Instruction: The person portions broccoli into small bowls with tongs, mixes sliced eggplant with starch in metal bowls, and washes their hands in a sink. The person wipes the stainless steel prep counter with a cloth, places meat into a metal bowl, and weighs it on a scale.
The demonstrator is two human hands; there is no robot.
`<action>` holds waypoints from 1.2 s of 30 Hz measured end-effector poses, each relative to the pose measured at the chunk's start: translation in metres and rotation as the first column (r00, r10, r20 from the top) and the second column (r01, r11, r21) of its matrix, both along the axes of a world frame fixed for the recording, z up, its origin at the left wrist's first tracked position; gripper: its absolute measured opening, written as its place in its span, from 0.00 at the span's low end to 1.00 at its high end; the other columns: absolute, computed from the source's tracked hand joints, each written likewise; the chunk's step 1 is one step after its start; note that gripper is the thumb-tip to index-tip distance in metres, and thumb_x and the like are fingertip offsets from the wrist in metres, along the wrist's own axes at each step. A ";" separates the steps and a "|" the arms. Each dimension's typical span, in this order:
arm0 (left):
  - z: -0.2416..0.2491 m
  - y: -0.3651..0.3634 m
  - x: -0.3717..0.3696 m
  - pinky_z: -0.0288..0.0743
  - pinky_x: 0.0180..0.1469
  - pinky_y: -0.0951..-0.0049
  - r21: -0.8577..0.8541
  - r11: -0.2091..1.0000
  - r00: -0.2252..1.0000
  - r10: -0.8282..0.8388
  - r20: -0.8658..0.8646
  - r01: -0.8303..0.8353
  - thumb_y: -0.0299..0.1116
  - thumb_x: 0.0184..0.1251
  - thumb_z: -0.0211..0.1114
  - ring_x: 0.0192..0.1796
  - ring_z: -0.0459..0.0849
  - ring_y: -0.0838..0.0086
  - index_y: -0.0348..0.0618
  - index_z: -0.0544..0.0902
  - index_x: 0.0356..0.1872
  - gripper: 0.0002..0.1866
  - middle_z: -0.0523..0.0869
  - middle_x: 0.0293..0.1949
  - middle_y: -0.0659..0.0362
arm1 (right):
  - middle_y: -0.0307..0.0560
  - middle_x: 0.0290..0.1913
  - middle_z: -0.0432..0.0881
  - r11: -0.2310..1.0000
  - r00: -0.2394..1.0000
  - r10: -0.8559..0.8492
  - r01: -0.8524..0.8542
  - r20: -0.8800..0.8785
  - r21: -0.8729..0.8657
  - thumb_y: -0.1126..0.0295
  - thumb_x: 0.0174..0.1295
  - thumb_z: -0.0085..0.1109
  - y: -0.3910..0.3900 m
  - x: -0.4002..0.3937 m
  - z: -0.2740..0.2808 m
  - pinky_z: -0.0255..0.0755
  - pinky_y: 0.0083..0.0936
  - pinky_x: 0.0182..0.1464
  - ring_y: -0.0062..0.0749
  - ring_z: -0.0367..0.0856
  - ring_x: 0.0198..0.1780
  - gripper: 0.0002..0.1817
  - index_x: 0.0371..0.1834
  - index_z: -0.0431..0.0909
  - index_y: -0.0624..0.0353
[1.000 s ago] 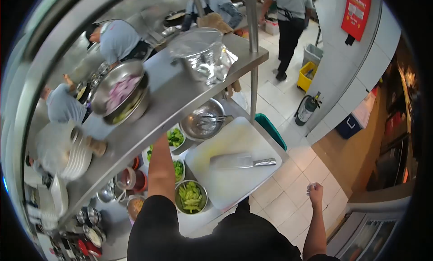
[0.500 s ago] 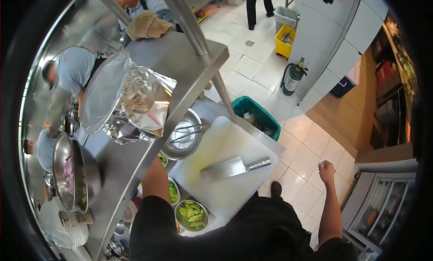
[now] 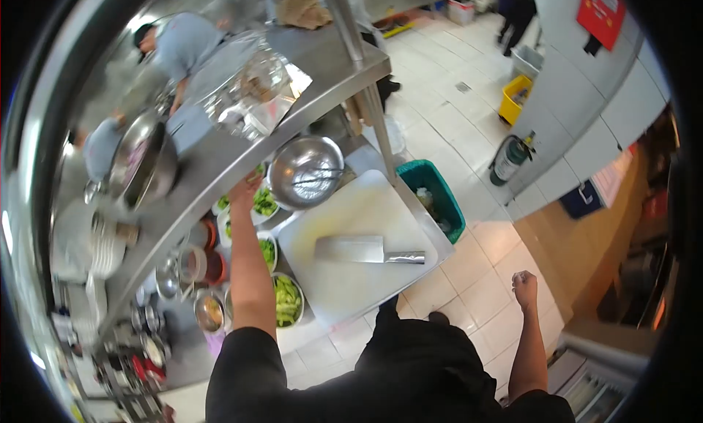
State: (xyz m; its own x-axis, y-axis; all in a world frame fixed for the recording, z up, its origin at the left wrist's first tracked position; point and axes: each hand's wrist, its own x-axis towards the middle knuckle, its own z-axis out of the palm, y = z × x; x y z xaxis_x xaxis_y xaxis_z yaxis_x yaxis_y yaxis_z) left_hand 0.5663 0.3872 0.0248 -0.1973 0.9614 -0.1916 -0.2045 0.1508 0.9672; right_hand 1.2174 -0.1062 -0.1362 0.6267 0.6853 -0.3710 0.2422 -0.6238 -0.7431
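My left hand (image 3: pixel 244 186) reaches under the steel shelf edge, beside the bowls of green vegetables. Its fingers are blurred and partly hidden, so their grip cannot be told. Chopped greens (image 3: pixel 264 201) fill a white bowl just by it, and cut green pieces (image 3: pixel 287 300) fill another bowl nearer my body. My right hand (image 3: pixel 524 287) hangs out to the right over the floor, its fingers curled closed; what is in them, if anything, is too small to make out. A cleaver (image 3: pixel 366 249) lies flat on the white cutting board (image 3: pixel 344 291), touched by neither hand.
A metal bowl (image 3: pixel 306 159) with tongs (image 3: pixel 322 177) stands behind the board. The steel shelf (image 3: pixel 293 105) overhangs the counter, bearing foil (image 3: pixel 256 86). A green bin (image 3: pixel 439 233) stands beyond the board. A fire extinguisher (image 3: pixel 510 162) is by the wall. A co-worker (image 3: pixel 187 46) stands across the shelf.
My view has shifted, showing more of the counter below the shelf. My left hand, hidden under the shelf before, now shows beside the greens. My right hand remains closed at the right.
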 end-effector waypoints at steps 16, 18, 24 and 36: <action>-0.252 -0.904 0.160 0.74 0.56 0.54 -0.715 0.567 0.582 -0.441 -0.683 -0.409 0.43 0.59 0.58 0.53 0.81 0.47 0.33 0.85 0.37 0.20 0.84 0.46 0.40 | 0.40 0.20 0.72 0.680 0.566 0.725 -0.677 -0.391 0.282 0.75 0.64 0.52 0.068 -0.111 -0.080 0.69 0.24 0.18 0.26 0.72 0.18 0.09 0.25 0.71 0.59; -0.207 -0.990 0.176 0.75 0.57 0.58 -0.856 0.179 0.842 -0.168 -0.513 -0.486 0.42 0.61 0.58 0.57 0.80 0.51 0.35 0.85 0.44 0.20 0.82 0.52 0.40 | 0.41 0.22 0.74 0.543 0.426 0.824 -0.781 -0.373 0.308 0.75 0.64 0.53 0.039 -0.159 -0.070 0.70 0.25 0.19 0.27 0.73 0.19 0.07 0.27 0.72 0.60; -0.318 -1.194 0.197 0.81 0.31 0.63 -0.617 0.423 0.697 0.052 -0.715 -0.664 0.38 0.59 0.59 0.24 0.86 0.59 0.32 0.84 0.24 0.17 0.84 0.20 0.46 | 0.45 0.28 0.79 -0.025 -0.140 0.928 -0.948 -0.346 0.318 0.74 0.63 0.53 -0.101 -0.346 -0.012 0.75 0.28 0.25 0.30 0.78 0.25 0.04 0.35 0.77 0.63; -0.123 -1.416 0.317 0.76 0.30 0.76 -0.179 -0.576 -0.527 0.810 -0.259 -0.797 0.29 0.70 0.57 0.33 0.86 0.75 0.38 0.80 0.43 0.07 0.86 0.34 0.56 | 0.49 0.32 0.81 -0.754 -0.866 0.210 -0.439 -0.454 0.489 0.75 0.64 0.49 -0.708 -0.596 0.040 0.79 0.33 0.35 0.37 0.83 0.33 0.06 0.34 0.75 0.66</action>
State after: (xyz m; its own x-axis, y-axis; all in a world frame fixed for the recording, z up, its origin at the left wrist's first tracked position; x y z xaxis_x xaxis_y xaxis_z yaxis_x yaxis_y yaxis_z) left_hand 0.8830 -1.0288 -0.0983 -0.6064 -0.7352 -0.3029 -0.2969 -0.1440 0.9440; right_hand 0.6218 -0.8140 -0.0959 -0.7547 -0.6159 -0.2260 0.2426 0.0580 -0.9684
